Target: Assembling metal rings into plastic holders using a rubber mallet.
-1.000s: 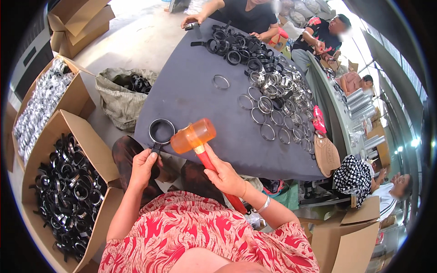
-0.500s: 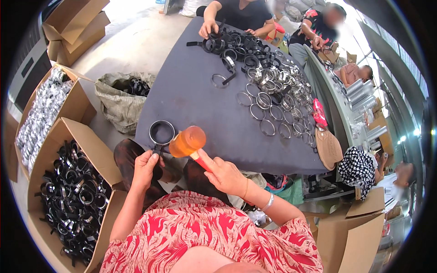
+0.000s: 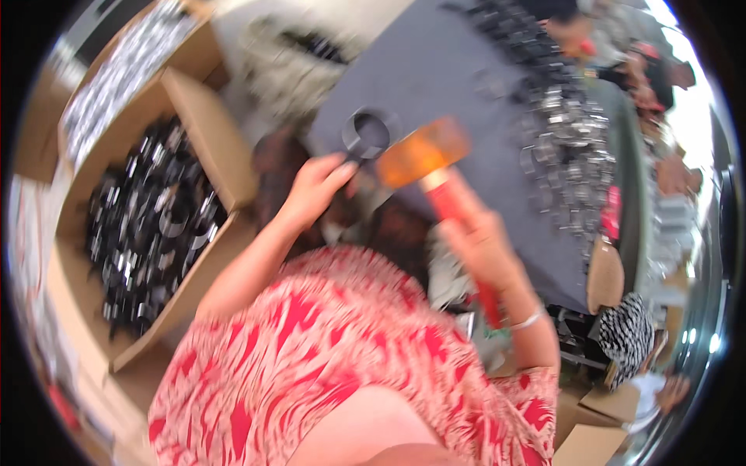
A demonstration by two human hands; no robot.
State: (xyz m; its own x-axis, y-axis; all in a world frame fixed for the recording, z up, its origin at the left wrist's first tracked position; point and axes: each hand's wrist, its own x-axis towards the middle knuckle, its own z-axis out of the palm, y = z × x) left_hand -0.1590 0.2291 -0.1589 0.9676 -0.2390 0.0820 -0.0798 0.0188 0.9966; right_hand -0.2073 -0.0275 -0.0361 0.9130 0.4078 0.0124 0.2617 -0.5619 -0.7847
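My left hand is closed on the dark tab of a round black-and-silver ring clamp, which it holds at the table's near left corner. Just right of the clamp is the orange head of a mallet. My right hand is wrapped round the mallet's red handle. A small gap shows between mallet head and clamp. Motion smears the hands and the mallet, so finger detail is hard to make out.
The grey-covered table bears a pile of metal rings and black clamps along its far right side. On my left stands a cardboard box full of black clamps. Beyond it are another box of silvery pieces and a pale sack. Co-workers sit at the far right.
The whole view has swung, so table, hands and boxes sit further right and higher. The mallet has shifted slightly away from the clamp; both hands keep their holds.
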